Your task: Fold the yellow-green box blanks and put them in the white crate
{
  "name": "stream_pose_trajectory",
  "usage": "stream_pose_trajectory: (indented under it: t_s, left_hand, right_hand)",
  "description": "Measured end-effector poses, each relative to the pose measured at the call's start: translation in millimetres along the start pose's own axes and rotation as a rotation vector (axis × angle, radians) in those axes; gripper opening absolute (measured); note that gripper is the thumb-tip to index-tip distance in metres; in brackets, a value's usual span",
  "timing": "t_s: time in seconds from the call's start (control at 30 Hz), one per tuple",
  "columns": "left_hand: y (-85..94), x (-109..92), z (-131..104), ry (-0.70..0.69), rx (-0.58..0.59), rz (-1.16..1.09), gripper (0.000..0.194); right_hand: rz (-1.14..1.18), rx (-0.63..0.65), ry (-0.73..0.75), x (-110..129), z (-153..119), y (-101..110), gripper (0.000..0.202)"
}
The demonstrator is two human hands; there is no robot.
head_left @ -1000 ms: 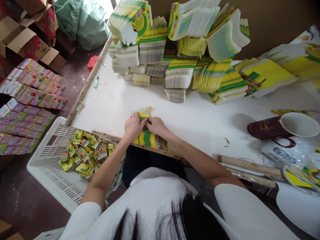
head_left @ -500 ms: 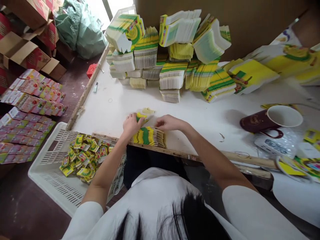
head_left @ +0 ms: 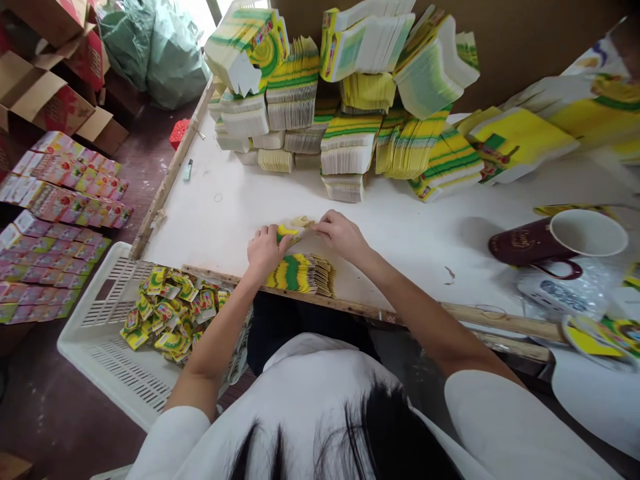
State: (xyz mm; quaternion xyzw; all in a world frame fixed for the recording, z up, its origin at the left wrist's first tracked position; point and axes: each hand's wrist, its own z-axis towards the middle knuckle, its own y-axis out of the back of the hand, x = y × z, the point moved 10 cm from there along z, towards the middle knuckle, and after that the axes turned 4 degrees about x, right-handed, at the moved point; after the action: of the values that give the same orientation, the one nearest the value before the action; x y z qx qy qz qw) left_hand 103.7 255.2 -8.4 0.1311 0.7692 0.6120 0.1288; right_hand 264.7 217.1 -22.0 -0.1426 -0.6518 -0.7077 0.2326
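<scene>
My left hand [head_left: 265,251] is closed on a small yellow-and-green cardboard box [head_left: 287,232], gripping its left end. At the box's open right end, the fingers of my right hand [head_left: 341,235] pinch a pale flap. Just below both hands, a row of flat folded boxes [head_left: 300,274], printed in yellow and green stripes, lies along the table's front edge. To the left and lower, a white plastic crate [head_left: 95,333] holds a heap of small yellow-green boxes [head_left: 170,310].
Tall stacks of flat cartons [head_left: 350,140] stand along the back of the white table [head_left: 215,227]. A dark mug [head_left: 525,243] lies on its side at the right by bubble wrap [head_left: 585,287]. A small cutter [head_left: 187,170] lies at the left. Pink boxes [head_left: 55,247] cover the floor.
My right hand has moved up and away from the folded row to the box's right end. My left hand keeps its hold. The view has shifted slightly.
</scene>
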Motion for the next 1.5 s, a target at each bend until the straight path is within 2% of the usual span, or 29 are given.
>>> stream_pose_trajectory:
  t_s: [0.17,0.3,0.53,0.77,1.03,1.2,1.33,1.5]
  left_hand:
    - [-1.4,0.5,1.1,0.019,0.009,0.002,0.047]
    - [-3.0,2.0,2.2,0.024,0.006,0.01,0.047]
    - [-2.4,1.5,1.6,0.014,0.006,0.009,0.046]
    - [-0.7,1.0,0.1,-0.009,-0.005,0.004,0.047]
    - [-1.9,0.9,0.2,-0.026,-0.016,0.008,0.051]
    - [-1.1,-2.6,-1.6,-0.063,-0.009,0.02,0.048]
    - [-0.8,-3.0,-1.2,-0.06,0.009,0.02,0.045]
    - [-1.0,0.5,0.7,-0.026,0.011,0.009,0.045]
  right_hand:
    - [0.015,-0.093,0.046,0.5,-1.3,-4.0,0.028]
    - [0.098,-0.11,0.062,1.2,-1.7,-10.6,0.032]
    - [0.347,-0.129,-0.145,-21.1,1.9,-12.0,0.021]
    - [0.287,-0.14,-0.135,-16.3,2.7,-8.6,0.014]
    - [0.125,0.013,-0.024,3.6,9.3,-10.3,0.019]
    - [0.095,0.055,-0.143,5.0,17.6,-15.8,0.022]
    - [0.161,0.083,-0.276,15.0,18.1,-29.7,0.024]
    - [0.305,0.193,-0.26,35.6,17.3,-50.9,0.022]
